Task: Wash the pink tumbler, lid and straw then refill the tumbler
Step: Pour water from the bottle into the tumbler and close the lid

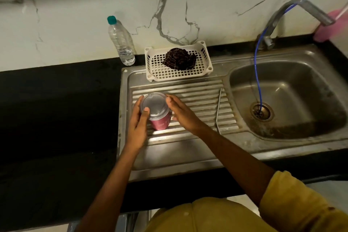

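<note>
A black surface (56, 100) carries a steel sink (188, 149), its ribbed draining board on the left and its basin (291, 84) on the right, with a tap (293, 8) at the far right and a blue hose (257, 73) hanging down to the drain. On the far edge of the board sits a white basket (156, 75) holding a dark cloth (178, 59), and a water bottle (122, 43) stands to its left against the wall. The pink tumbler (161, 123) stands upright on the near left of the board with its clear lid (156, 104) on top. The left hand (138, 120) grips the lid's left side, thumb on its top. The right hand (180, 113) has its thumb at the lid's far right rim; whether its fingers curl round the cup I cannot tell. The step looks like freeing or seating the lid, so even pressure from both sides with the cup kept square on the ribs would avoid tipping it. The metal straw (219, 107) lies on the board to the right, well apart. The hose hanging into the basin may hinder rinsing there.
</note>
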The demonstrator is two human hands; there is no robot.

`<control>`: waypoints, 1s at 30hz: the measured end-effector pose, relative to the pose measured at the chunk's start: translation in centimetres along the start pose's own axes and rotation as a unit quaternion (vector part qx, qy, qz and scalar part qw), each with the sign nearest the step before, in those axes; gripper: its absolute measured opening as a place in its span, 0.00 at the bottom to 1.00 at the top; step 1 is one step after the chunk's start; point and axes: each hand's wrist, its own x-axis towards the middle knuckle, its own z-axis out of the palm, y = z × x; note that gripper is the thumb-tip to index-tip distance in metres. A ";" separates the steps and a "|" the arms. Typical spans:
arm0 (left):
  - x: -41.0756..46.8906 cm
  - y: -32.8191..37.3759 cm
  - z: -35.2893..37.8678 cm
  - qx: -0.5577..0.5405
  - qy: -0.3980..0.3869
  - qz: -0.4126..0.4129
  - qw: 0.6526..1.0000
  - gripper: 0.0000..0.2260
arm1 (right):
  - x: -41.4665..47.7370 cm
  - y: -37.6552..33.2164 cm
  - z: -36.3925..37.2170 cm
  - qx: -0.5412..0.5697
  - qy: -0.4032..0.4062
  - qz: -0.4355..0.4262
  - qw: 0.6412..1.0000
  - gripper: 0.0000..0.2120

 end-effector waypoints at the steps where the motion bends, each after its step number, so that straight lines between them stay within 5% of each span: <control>1: 0.0 -0.2 -0.2 0.005 -0.005 -0.008 1.000 0.23 | -0.5 0.2 -1.1 -0.019 0.006 0.002 1.000 0.10; 5: -1.5 -1.2 -0.1 0.007 0.044 -0.042 0.998 0.28 | -2.1 3.2 -7.8 -0.180 0.145 -0.016 0.973 0.06; 8: -3.4 -2.4 0.2 -0.014 0.085 -0.061 0.994 0.26 | -3.3 4.2 -13.2 -0.278 0.163 -0.009 0.947 0.08; 17: -3.5 -3.2 2.2 0.021 0.057 -0.036 0.997 0.41 | -1.9 3.5 -19.5 -0.564 -0.115 -0.020 0.817 0.20; 30: -1.7 -3.7 2.9 0.026 0.085 -0.008 0.996 0.38 | -0.1 3.2 -18.9 -0.691 -0.217 -0.140 0.675 0.14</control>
